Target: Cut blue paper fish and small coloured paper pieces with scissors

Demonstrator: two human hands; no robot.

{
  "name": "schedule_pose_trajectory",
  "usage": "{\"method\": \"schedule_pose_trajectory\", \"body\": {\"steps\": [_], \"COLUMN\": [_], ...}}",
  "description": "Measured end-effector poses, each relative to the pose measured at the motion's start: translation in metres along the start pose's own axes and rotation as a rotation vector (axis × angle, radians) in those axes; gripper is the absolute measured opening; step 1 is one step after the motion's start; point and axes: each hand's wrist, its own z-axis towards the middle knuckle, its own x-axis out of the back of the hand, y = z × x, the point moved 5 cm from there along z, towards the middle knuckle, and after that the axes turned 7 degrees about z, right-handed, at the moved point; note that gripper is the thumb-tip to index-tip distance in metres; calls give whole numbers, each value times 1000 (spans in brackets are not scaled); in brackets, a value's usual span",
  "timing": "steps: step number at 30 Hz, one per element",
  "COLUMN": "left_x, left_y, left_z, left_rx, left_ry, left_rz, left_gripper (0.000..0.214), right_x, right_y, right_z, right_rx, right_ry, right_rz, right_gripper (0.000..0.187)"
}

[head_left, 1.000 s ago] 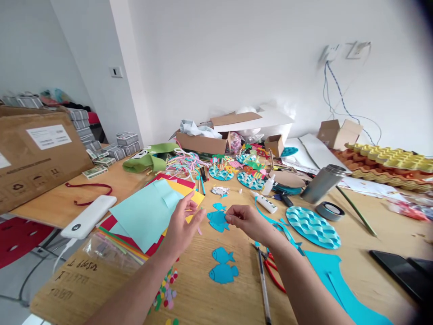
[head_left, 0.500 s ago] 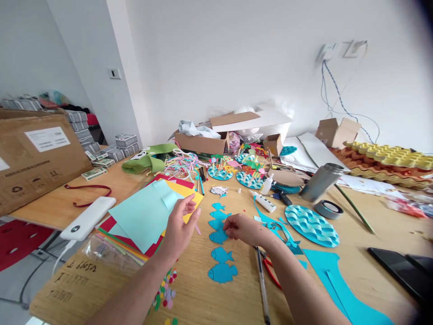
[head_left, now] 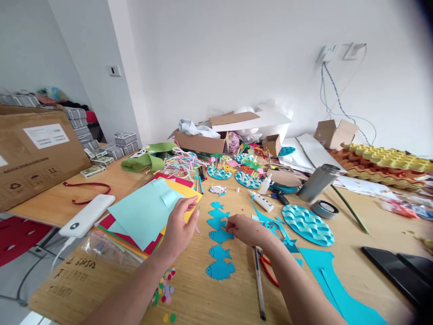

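Observation:
Several blue paper fish (head_left: 220, 270) lie flat in a column on the wooden table, with dark drawn eyes and gill lines. My right hand (head_left: 248, 229) has its fingers bent together at the tails in the middle of the column, on a blue paper fish (head_left: 221, 236); its fingertips are partly hidden. My left hand (head_left: 182, 221) hovers left of the column, thumb and fingers apart, holding nothing. Behind it lie light blue paper (head_left: 142, 212) and yellow paper (head_left: 192, 192). A small black-and-white fish (head_left: 218, 190) lies beyond the column.
Near my right forearm are a pen (head_left: 259, 284) and red-handled pliers (head_left: 269, 270). Blue paper scraps, a glue bottle (head_left: 263, 201), a wavy-patterned blue disc (head_left: 307, 225), tape (head_left: 325, 209) and a metal flask (head_left: 318, 183) stand or lie to the right. A power bank (head_left: 87, 215) lies left.
My right fingertips have shifted slightly right along the tails, baring more of one fish's tail. My left hand stays almost in place. The view has moved a little.

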Motion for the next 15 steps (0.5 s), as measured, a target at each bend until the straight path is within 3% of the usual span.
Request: {"method": "schedule_pose_trajectory", "body": {"steps": [4,15], "left_x": [0,1], "left_y": [4,8], "left_z": [0,-1], "left_rx": [-33,-90], "left_ry": [-23,-15], "left_rz": [42,89], "left_gripper": [26,23], "right_x": [-2,3], "right_y": [-2,-7], "right_z": [-1,-4], "right_rx": [4,46], "right_ry": [-27,20], "right_rz": [-55,-91], "right_gripper": [19,16]}}
